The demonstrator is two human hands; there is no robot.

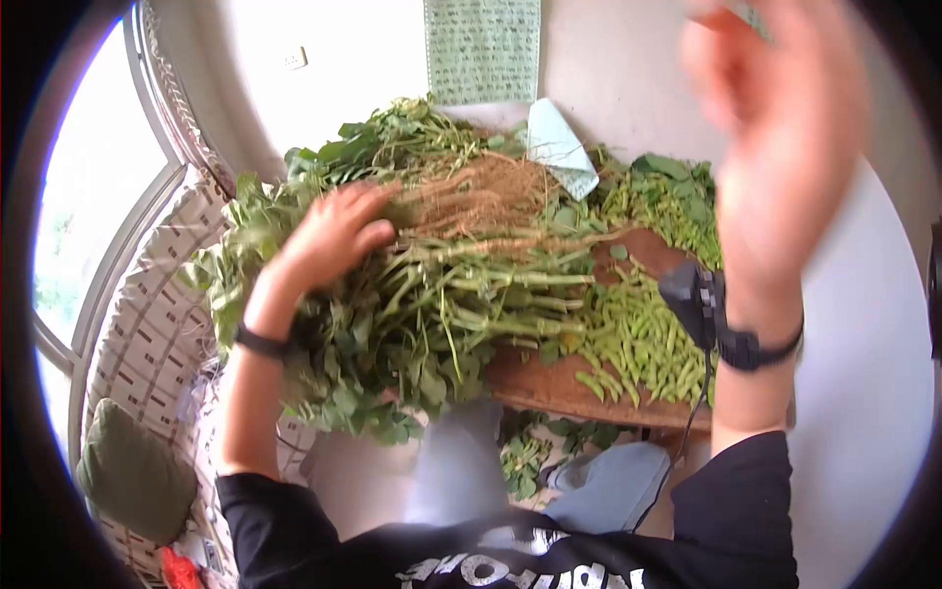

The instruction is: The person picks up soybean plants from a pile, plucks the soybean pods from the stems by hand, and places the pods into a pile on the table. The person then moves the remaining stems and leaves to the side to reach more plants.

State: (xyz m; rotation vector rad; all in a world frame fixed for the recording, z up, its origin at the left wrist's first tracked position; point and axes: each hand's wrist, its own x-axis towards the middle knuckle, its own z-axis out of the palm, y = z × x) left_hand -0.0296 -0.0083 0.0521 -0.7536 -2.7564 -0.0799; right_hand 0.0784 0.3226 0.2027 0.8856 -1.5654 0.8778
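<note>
left hand [334, 234] lay over the left part of a heap of leafy plants [392, 324] on the brown desk [535, 378]; thumb stood apart from the fingers, a gap between them, no stalk seen pinched. right hand [790, 142] was raised high and close to the lens, blurred, fingertips partly cut off; could not tell whether its fingers were wide, narrow or holding anything.

the heap covered the desk's left and middle, cut stems [535, 304] pointing right, tangled brown roots [486, 191] lying across behind them. loose green pods [643, 339] were piled right of the stem ends; more pods, mixed with leaves, farther back.

risks, as judged: pods sat close to the front edge, so a stem dragged right or forward could sweep some to the floor. leaves hung past the front edge; a hard pull there could bring part of the heap down. a cable [697, 412] ran down from the black device [692, 294] at the right wrist and could snag stems or scatter pods if the arm swung low. roots, if shaken, could drop dirt among the pods.

containers: no bowl or basket made out. pods lay directly on the desk, the desktop serving as their only holder.
</note>
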